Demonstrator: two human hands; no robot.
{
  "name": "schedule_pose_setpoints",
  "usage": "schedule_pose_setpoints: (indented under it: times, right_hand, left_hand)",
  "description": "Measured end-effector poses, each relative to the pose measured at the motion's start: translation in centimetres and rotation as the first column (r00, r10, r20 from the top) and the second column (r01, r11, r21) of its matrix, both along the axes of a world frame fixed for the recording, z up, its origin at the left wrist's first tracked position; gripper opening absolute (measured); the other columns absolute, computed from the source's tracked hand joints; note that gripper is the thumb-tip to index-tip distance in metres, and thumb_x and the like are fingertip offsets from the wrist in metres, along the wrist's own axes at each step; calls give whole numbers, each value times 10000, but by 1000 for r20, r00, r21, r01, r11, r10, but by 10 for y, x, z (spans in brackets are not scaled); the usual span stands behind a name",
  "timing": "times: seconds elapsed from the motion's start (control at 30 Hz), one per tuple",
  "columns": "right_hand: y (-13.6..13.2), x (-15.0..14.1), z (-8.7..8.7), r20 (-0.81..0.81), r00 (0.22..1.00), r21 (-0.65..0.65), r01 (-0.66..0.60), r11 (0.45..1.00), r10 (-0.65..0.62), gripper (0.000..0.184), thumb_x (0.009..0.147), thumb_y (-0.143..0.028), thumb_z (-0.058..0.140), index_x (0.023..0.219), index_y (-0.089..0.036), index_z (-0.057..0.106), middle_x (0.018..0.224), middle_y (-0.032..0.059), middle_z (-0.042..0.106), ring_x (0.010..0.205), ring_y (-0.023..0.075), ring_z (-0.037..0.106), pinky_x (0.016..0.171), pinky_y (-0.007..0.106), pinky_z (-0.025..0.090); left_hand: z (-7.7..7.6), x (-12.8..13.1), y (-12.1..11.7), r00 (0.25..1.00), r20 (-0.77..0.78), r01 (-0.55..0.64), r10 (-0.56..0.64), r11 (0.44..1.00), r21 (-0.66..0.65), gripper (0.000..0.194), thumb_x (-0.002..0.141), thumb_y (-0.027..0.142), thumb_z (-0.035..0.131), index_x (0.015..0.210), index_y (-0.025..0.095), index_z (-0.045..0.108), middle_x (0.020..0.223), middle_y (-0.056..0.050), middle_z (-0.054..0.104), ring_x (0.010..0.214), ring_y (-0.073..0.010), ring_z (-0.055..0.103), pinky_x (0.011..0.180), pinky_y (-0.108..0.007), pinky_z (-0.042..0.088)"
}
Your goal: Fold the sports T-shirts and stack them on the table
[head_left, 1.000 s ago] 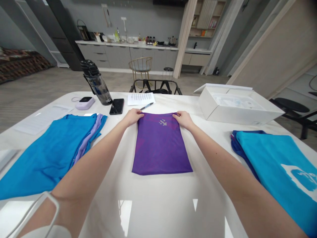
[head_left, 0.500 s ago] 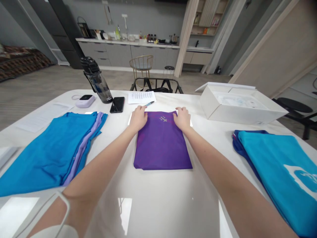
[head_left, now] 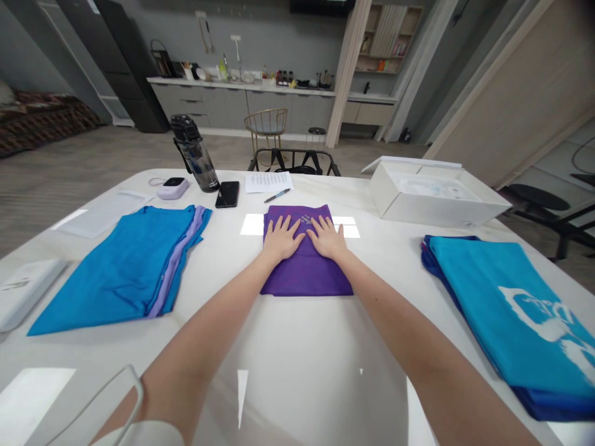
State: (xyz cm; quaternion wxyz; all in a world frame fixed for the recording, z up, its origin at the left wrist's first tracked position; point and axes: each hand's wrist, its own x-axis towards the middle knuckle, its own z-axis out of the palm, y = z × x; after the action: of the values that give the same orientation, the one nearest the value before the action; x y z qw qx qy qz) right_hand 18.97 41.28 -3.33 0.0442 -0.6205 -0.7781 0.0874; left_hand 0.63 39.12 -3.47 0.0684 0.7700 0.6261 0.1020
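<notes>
A purple garment [head_left: 307, 275], folded into a neat rectangle, lies flat on the white table in front of me. My left hand [head_left: 281, 238] rests palm down on its upper left part, fingers spread. On the upper right part lies my right hand [head_left: 326, 237], also flat with the fingers apart. Between the fingertips a small light print shows, partly covered. To the left is a pile of blue clothes [head_left: 121, 266] with a lilac layer [head_left: 174, 263] along its edge. On the right sits a folded turquoise garment [head_left: 493, 279] with a white print, over dark blue cloth [head_left: 548, 402].
Beyond the purple garment are a pen [head_left: 277, 196], a printed sheet [head_left: 268, 182], a black phone [head_left: 227, 194] and a dark bottle [head_left: 198, 158]. An open white box [head_left: 432, 207] stands back right. A lilac device [head_left: 172, 189] and a white box [head_left: 28, 288] are at left.
Both hands have moved from the garment's upper side edges inward onto its top, and the fingers have spread flat. The camera view has shifted slightly.
</notes>
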Motion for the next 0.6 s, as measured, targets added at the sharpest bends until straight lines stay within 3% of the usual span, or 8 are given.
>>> schedule_pose_setpoints:
  times: [0.2, 0.37, 0.6]
  right_hand:
    - [-60, -12, 7, 16, 999, 48, 27, 998, -28, 580, 1054, -411, 202, 1597, -229, 288, 1666, 88, 204, 1534, 301, 173, 1206, 653, 78]
    - [-112, -15, 5, -16, 999, 90, 46, 995, -45, 556, 1050, -390, 203, 1588, -295, 306, 1659, 52, 240, 1531, 287, 187, 1200, 657, 99]
    - [-150, 4, 8, -15, 999, 80, 43, 996, -42, 584, 1048, -528, 211, 1591, -327, 285, 1668, 30, 213, 1542, 283, 144, 1202, 654, 98]
  left_hand:
    - [12, 27, -43, 999, -2, -52, 52, 998, -18, 571, 1033, 359, 272, 1545, 150, 415, 1631, -154, 317, 1518, -310, 261, 1230, -563, 162]
    - [11, 35, -90, 996, 17, -85, 86, 996, -30, 580, 1028, 403, 271, 1558, 208, 400, 1648, -110, 293, 1525, -314, 244, 1227, -594, 147]
    - [0, 17, -136, 1000, 8, -28, 28, 998, 49, 649, 1018, 568, 274, 1573, 247, 371, 1648, -87, 298, 1536, -290, 221, 1247, -520, 130]
